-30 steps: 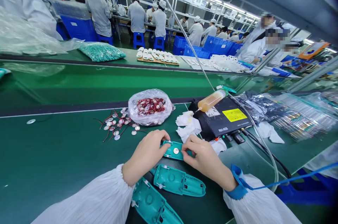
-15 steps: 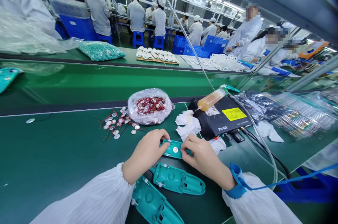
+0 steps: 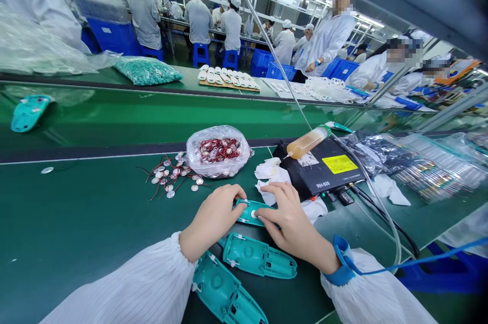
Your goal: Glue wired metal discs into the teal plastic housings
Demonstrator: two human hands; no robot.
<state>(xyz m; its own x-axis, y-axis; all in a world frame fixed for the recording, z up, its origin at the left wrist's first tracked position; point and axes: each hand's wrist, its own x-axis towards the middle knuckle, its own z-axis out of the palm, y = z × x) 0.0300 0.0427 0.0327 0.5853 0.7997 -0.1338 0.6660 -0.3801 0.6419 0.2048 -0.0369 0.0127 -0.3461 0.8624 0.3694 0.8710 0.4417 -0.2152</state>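
Note:
My left hand (image 3: 213,219) grips the left end of a teal plastic shell half (image 3: 246,213), thumb and fingers closed at its edge. A small round metal disc (image 3: 253,214) lies inside the shell. Over the right part of the shell is my right hand (image 3: 293,222), its fingers apart, one fingertip touching at or beside the disc. Closer to me, a second teal shell half (image 3: 259,257) lies hollow side up. Another teal shell half (image 3: 224,286) lies in front, partly hidden by my left sleeve.
A plastic bag of red-wired discs (image 3: 219,153) and loose discs (image 3: 170,194) lie beyond my hands. A black controller box (image 3: 316,176) carries an amber-filled syringe (image 3: 308,143); crumpled tissues (image 3: 272,174) lie beside it. A blue wrist strap cord (image 3: 412,262) runs right. Behind, a belt (image 3: 160,120) carries a teal shell (image 3: 30,113).
My right hand's fingers have spread from a pinch at the shell's right side and moved left to the disc. The teal shell on the belt has moved right. A standing co-worker has moved left.

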